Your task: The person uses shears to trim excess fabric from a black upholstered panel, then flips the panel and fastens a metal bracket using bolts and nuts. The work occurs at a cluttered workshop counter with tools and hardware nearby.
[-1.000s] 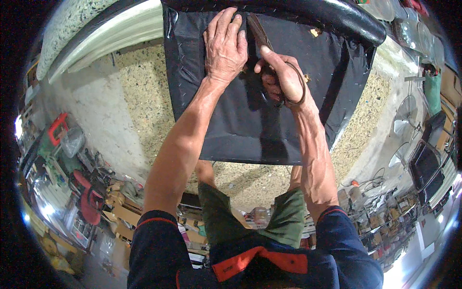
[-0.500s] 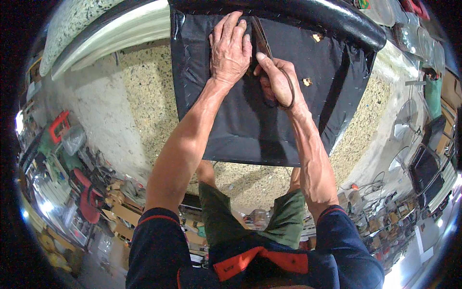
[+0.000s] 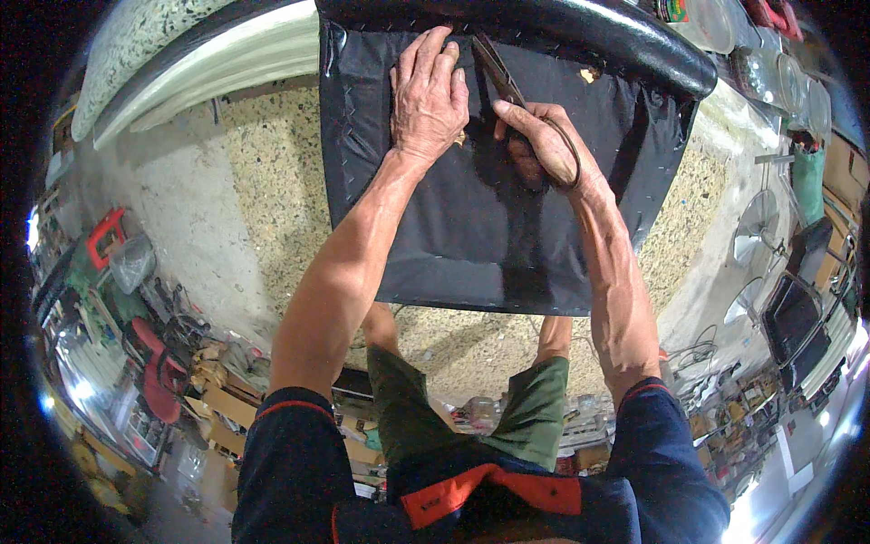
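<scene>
Black fabric [image 3: 444, 245], stapled along its edges, covers the underside of an upholstered piece with a shiny black padded roll [image 3: 625, 41] at its far side. My left hand [image 3: 429, 100] lies flat on the fabric near that roll, fingers stretched out and pointing away from me. Just to its right, my right hand [image 3: 548, 145] is closed around the handles of dark metal scissors [image 3: 497, 71]. Their blades point far and to the left, over the fabric close to the roll. Small yellowish holes or scraps show in the fabric, such as a torn spot [image 3: 587, 75] right of the blades.
A pale speckled surface [image 3: 281, 181] lies under and around the piece. Clear plastic jars [image 3: 770, 77] stand at the far right, near a green object [image 3: 807, 181]. Black framed panels [image 3: 797, 317] lean at the right. Cardboard and clutter [image 3: 231, 408] fill the near left.
My right hand has drawn the scissors a little to the right, away from my left hand, and now covers a torn spot. My left hand stays nearly in place on the fabric.
</scene>
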Tool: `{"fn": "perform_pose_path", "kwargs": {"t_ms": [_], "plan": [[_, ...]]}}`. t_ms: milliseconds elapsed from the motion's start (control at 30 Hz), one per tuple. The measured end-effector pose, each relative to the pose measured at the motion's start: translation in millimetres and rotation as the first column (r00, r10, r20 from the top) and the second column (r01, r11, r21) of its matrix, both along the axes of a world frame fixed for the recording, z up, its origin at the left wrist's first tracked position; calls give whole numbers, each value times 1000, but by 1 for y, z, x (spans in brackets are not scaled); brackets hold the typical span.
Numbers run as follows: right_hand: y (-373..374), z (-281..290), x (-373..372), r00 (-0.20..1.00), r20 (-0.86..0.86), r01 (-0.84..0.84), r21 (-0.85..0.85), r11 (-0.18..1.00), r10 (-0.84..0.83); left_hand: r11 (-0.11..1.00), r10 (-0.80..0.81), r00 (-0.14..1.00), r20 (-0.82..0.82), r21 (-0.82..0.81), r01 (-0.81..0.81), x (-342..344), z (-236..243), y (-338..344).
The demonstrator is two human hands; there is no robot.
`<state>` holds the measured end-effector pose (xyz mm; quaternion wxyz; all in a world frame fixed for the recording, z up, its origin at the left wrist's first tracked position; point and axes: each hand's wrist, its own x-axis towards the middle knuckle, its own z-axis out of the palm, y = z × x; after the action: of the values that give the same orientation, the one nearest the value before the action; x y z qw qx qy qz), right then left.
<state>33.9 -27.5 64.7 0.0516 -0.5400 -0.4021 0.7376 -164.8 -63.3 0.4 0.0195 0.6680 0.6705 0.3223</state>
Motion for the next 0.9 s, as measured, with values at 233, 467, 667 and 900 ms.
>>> {"fn": "perform_pose_path", "kwargs": {"t_ms": [233, 467, 667, 900], "plan": [[12, -13, 19, 870, 404, -477, 542, 691, 284, 1000, -3, 1000, 31, -7, 3, 3, 3, 1], [5, 11, 51, 968, -244, -103, -195, 975, 53, 998, -37, 998, -48, -48, 35, 1, 25, 21], [-2, 15, 59, 939, -341, -60, -307, 950, -51, 938, -345, 909, -234, -99, 331, -32, 35, 43], [7, 6, 41, 930, -367, -72, -262, 962, -31, 886, -463, 857, -225, -90, 455, -44, 45, 62]]}}
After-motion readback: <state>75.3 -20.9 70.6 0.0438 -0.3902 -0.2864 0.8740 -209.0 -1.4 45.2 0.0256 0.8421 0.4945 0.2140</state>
